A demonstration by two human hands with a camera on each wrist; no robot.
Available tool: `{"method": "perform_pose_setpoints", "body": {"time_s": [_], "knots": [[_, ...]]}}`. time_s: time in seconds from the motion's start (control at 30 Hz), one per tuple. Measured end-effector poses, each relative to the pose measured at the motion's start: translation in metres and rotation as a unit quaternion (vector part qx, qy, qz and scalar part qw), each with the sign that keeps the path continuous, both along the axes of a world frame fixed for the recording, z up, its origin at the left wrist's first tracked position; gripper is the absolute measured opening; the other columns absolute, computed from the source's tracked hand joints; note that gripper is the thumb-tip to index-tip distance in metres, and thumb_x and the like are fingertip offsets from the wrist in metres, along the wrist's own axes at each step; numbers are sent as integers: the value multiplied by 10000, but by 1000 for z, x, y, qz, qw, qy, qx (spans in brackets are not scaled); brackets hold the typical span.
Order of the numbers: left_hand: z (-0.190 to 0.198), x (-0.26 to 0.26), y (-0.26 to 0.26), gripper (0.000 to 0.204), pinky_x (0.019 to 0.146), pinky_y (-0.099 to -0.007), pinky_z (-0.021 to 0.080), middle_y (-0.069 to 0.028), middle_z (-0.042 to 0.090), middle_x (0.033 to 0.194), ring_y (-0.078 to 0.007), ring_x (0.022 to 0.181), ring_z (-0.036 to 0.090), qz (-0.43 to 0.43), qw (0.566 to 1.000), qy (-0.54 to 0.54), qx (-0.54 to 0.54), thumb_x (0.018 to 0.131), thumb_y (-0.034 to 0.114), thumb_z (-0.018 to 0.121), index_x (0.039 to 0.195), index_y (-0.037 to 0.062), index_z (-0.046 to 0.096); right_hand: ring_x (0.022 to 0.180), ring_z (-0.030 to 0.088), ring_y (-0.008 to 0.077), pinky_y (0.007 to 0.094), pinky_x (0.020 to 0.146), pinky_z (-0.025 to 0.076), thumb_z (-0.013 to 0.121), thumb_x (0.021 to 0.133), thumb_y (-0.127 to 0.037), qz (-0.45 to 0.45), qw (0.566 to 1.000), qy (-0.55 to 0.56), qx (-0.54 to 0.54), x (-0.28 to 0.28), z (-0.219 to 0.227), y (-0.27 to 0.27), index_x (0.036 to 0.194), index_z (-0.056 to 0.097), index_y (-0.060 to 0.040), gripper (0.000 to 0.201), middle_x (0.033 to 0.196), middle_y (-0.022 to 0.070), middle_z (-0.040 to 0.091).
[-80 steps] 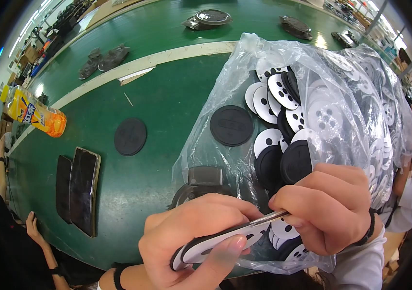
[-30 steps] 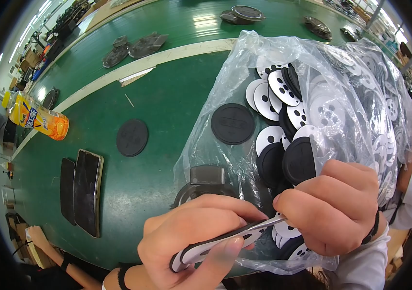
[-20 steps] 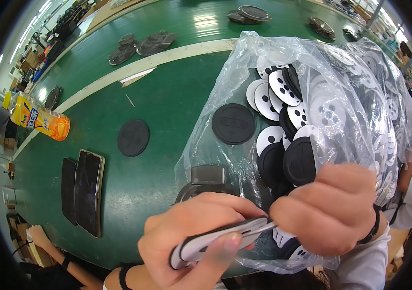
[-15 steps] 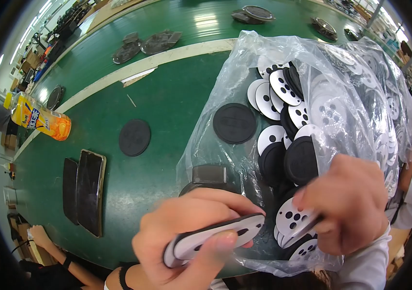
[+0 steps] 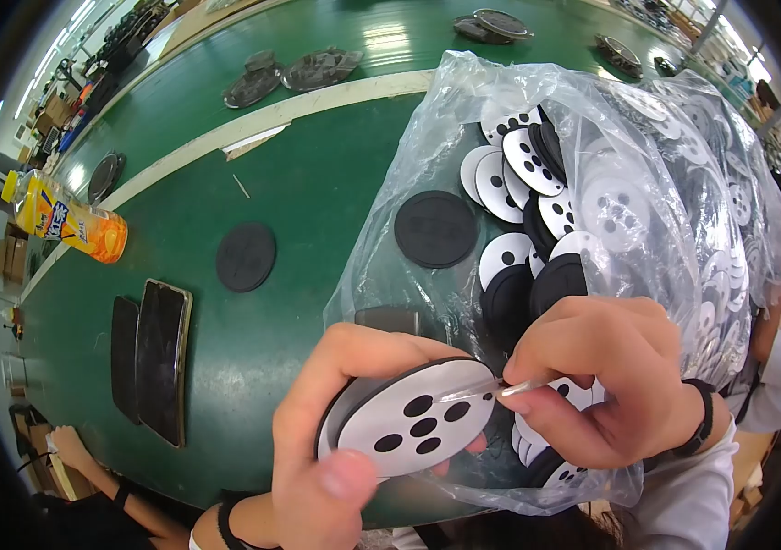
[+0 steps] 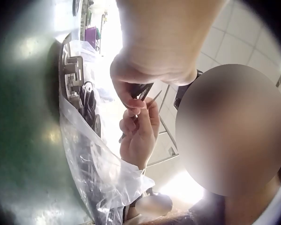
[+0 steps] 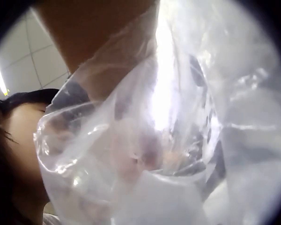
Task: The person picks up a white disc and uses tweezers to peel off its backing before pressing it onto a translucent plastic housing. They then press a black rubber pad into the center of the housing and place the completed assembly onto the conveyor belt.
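Across most of our view runs the green counter (image 5: 317,183), and over its right side spreads the clear plastic bag (image 5: 647,192), full of white discs with black dots. Our left hand (image 5: 303,440) comes in from below, and our right hand (image 5: 606,376) faces it, just in front of the bag. On the left side of the counter we have a phone (image 5: 163,362) against a flat dark case (image 5: 125,357), with a yellow-capped bottle (image 5: 70,220) farther back. One black disc (image 5: 246,257) lies between the phone and the bag. The dotted disc (image 5: 400,412) we are working on is held up and tilted, its white face towards us: our left fingers curl behind its upper rim, our thumb presses near its lower left edge, and the rear disc (image 5: 328,417) shows behind it, in the same grip. Our right fingers are closed in a pinch on the slim tool (image 5: 464,394), right beside the upper right rim of the dotted disc. The tool's narrow end reaches leftward over the white face, near the topmost large dot, away from our left thumb.
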State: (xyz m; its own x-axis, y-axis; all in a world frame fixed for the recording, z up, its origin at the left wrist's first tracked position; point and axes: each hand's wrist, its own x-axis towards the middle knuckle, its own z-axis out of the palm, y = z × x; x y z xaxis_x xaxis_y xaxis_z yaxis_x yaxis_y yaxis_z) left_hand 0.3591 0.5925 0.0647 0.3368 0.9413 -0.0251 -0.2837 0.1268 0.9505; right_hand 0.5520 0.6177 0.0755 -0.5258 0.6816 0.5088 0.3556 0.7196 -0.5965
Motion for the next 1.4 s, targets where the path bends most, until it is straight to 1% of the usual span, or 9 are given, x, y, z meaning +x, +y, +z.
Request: {"method": "perform_pose_setpoints", "body": {"time_s": [0.07, 0.1, 0.17, 0.3, 0.37, 0.47, 0.53, 0.77, 1.4], "knots": [[1, 2, -1, 461, 454, -327, 517, -311, 530, 987, -360, 677, 625, 16, 999, -44, -12, 870, 474, 385, 974, 29, 320, 453, 500, 119, 214, 379, 356, 661, 683, -25, -7, 1000, -7, 8, -1, -2, -1, 841, 543, -5, 198, 693, 68, 614], [2, 3, -2, 461, 454, -327, 517, -311, 530, 987, -360, 677, 625, 17, 999, -43, -13, 870, 474, 385, 974, 29, 320, 450, 497, 116, 212, 379, 357, 650, 685, -19, -13, 1000, -3, 22, -2, -5, -2, 840, 545, -5, 187, 690, 70, 614], [2, 4, -2, 466, 449, -338, 516, -327, 525, 977, -368, 669, 620, 22, 999, 9, -28, 896, 494, 266, 970, 36, 309, 446, 494, 114, 211, 380, 358, 638, 686, -14, -20, 999, 1, 35, -1, -6, -2, 838, 548, -5, 177, 686, 71, 615], [-1, 5, 0, 403, 473, -352, 525, -346, 507, 992, -373, 699, 617, 9, 1000, -6, 0, 918, 446, 286, 956, 45, 302, 437, 497, 122, 211, 374, 357, 617, 685, 0, -16, 999, -3, 32, -2, -3, -3, 834, 543, -2, 167, 677, 83, 613], [-4, 8, -1, 375, 515, -378, 541, -361, 487, 1009, -374, 740, 614, 18, 999, -8, 45, 925, 426, 321, 935, 52, 296, 437, 503, 126, 211, 373, 360, 609, 687, 5, -20, 1000, 2, 21, -2, -3, -5, 835, 539, -1, 164, 672, 86, 612], [-3, 8, -2, 356, 550, -406, 549, -358, 479, 1022, -374, 770, 610, 20, 1000, -18, 13, 927, 408, 349, 922, 57, 291, 447, 520, 132, 212, 379, 375, 622, 677, 21, -37, 999, 5, 15, -1, -2, -7, 842, 531, 2, 189, 655, 87, 602], [-4, 7, -1, 360, 545, -417, 552, -352, 484, 1014, -376, 763, 611, 15, 1000, -21, 6, 925, 407, 352, 920, 52, 293, 454, 528, 134, 213, 386, 387, 643, 659, 42, -42, 998, -20, 46, 1, -1, -8, 846, 525, 3, 224, 641, 81, 592], [-3, 5, -1, 366, 494, -449, 558, -331, 500, 985, -383, 722, 615, 28, 999, 0, -19, 914, 376, 396, 879, 20, 316, 449, 522, 140, 219, 391, 394, 663, 650, 46, -53, 996, -26, 61, -1, -2, -8, 854, 531, -7, 248, 635, 76, 587], [-1, 4, -1, 338, 495, -437, 568, -323, 506, 984, -379, 732, 620, 26, 999, -4, -31, 909, 340, 418, 884, 10, 348, 415, 499, 149, 235, 362, 351, 684, 683, -5, -47, 994, -19, 100, -2, -6, -6, 878, 524, -30, 254, 621, 68, 575]]}}
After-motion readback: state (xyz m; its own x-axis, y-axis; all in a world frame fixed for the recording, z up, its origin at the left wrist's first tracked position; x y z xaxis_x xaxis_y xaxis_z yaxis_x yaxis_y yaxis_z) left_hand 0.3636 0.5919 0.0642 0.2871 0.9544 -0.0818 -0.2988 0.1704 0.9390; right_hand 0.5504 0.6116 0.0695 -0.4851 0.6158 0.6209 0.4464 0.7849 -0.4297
